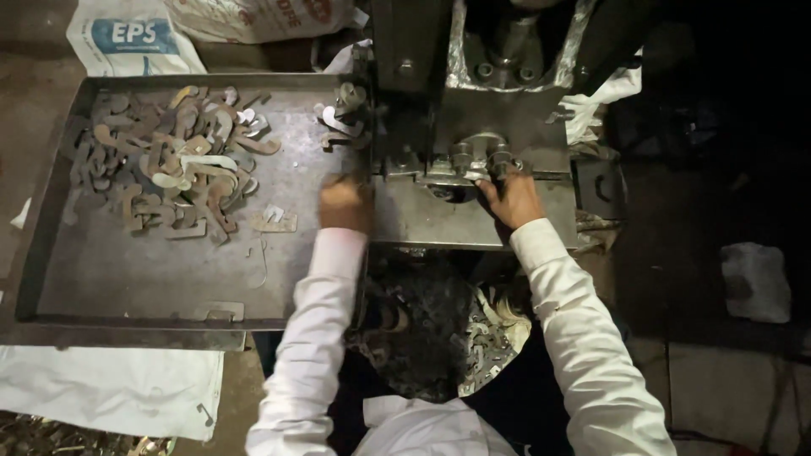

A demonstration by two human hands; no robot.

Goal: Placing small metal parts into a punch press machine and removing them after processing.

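Observation:
A heap of flat, hook-shaped metal pieces (173, 165) lies on a large steel tray (101, 270) at the left. My left hand (345, 203) rests at the tray's right edge, fingers curled; whether it holds a piece is hidden. A few more pieces (342, 118) lie just beyond it, beside the press machine (473, 84). My right hand (508, 196) reaches onto the press bed (422, 219), fingertips at the die and bolts (473, 160). Both arms wear white sleeves.
White sacks (135, 38) lie behind the tray, and white sheeting (110, 388) below its front edge. A pile of punched metal pieces (486, 346) sits under the press between my arms. The floor to the right is dark, with a pale rag (756, 283).

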